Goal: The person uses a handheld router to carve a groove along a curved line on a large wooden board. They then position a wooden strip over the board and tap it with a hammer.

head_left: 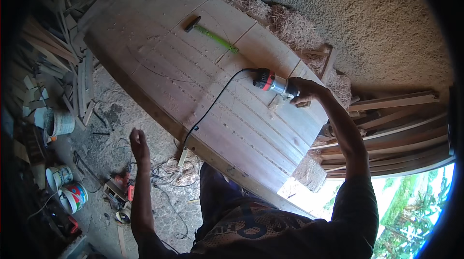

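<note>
My right hand (303, 89) grips a silver, black and red handheld router (273, 83) on a large pale wooden panel (169, 89) with long grooves and pencilled curves. Its black cord crosses the panel and drops over the near edge. My left hand (139, 145) hangs in the air left of that edge, fingers loosely bent, apparently holding nothing. A hammer (215, 40) with a green handle and dark head lies on the panel above the router.
Scrap timber (63, 51) piles up at the left, beside buckets (72, 196). Power tools (123, 186) and cords lie on the dusty floor. Wood shavings (285, 22) line the panel’s far side, by a rough wall. Long boards (386, 148) sit at right, above a bright opening.
</note>
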A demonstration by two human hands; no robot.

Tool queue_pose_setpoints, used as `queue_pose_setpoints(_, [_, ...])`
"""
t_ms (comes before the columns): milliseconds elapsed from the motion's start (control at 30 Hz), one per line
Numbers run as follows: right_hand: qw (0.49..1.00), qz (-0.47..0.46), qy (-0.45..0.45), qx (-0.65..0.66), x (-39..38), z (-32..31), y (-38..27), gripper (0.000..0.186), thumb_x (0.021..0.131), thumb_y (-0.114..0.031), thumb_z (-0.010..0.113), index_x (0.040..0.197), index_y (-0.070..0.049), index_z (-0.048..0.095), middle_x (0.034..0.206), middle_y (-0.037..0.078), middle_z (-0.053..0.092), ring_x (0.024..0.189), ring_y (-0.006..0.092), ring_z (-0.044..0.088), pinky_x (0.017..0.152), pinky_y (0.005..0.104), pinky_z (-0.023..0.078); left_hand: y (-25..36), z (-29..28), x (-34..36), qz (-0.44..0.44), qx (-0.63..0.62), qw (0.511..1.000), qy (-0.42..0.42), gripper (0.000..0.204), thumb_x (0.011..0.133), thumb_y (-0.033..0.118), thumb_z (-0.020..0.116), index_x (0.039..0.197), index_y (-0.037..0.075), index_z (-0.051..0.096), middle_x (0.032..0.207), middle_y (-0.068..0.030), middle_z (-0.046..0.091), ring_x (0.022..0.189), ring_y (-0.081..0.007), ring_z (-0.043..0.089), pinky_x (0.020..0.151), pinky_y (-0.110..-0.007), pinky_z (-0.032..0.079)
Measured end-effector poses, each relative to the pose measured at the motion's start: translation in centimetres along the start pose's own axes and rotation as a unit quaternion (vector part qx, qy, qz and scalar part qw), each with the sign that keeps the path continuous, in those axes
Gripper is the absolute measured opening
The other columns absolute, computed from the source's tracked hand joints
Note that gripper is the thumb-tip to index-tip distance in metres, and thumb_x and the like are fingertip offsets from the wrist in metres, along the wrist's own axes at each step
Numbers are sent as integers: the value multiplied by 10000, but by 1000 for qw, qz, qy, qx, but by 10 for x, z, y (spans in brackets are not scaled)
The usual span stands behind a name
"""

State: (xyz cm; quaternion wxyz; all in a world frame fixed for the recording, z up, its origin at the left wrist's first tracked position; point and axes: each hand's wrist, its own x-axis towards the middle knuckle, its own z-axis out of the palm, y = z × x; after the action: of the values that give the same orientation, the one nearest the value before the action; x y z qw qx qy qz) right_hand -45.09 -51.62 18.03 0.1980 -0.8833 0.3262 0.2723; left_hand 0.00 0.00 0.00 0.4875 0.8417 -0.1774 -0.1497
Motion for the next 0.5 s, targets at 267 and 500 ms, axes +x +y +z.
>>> queue_pose_setpoints(267, [997,-22,-10,73,1,10,25,978,456,-235,974,1252,34,474,1087,227,692,1054,362,677,918,405,540,102,22,-297,-44,24,981,-187,509,974,274,653,1388,16,509,1261,-186,650,1023,-278,683,888,-386,538])
queue_pose_setpoints(500, [998,-6,-48,36,-8,3,-14,921,456,-295,966,1235,17,587,1106,229,701,1075,345,677,934,405,538,166,66,-376,-7,-57,967,-248,432,1008,232,617,1363,5,523,1255,-206,647,1108,-300,681,959,-390,541])
